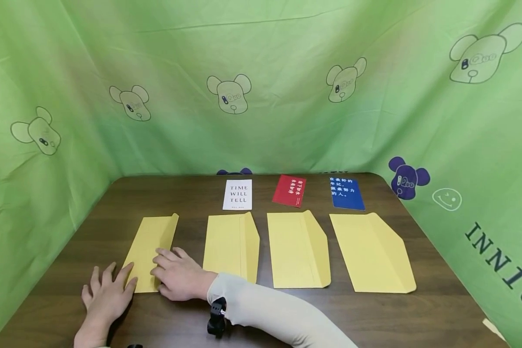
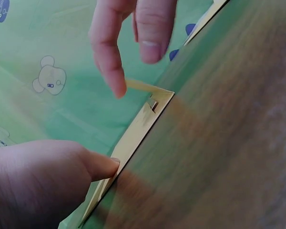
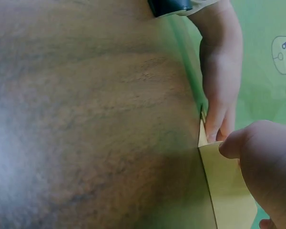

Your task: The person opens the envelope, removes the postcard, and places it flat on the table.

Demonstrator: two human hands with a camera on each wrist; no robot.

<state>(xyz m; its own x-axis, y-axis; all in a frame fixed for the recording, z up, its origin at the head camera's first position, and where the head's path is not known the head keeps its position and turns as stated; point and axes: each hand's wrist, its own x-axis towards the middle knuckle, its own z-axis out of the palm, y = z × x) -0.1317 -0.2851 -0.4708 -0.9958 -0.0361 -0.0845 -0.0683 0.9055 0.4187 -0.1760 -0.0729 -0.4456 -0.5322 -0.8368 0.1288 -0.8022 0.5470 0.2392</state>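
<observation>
At the left of the table lies a yellow envelope [image 1: 147,241], its right-hand flap [image 3: 224,176] raised at an angle. My left hand [image 1: 108,295], fingers spread, rests at the envelope's near left corner; in the left wrist view its thumb [image 2: 105,164] presses the paper. Over the flap side is my right hand [image 1: 180,273]. Its fingertips touch the flap, and the left wrist view shows a finger against the flap's raised edge. A small dark bit inside the fold there is too unclear to name.
Three more yellow envelopes [image 1: 224,241], [image 1: 289,246], [image 1: 369,251] lie in a row rightward, flaps opened out. Behind them are a white card [image 1: 238,195], a red card [image 1: 289,191] and a blue card [image 1: 347,194]. Green cloth [image 1: 287,135] surrounds the dark wooden table [image 1: 330,319].
</observation>
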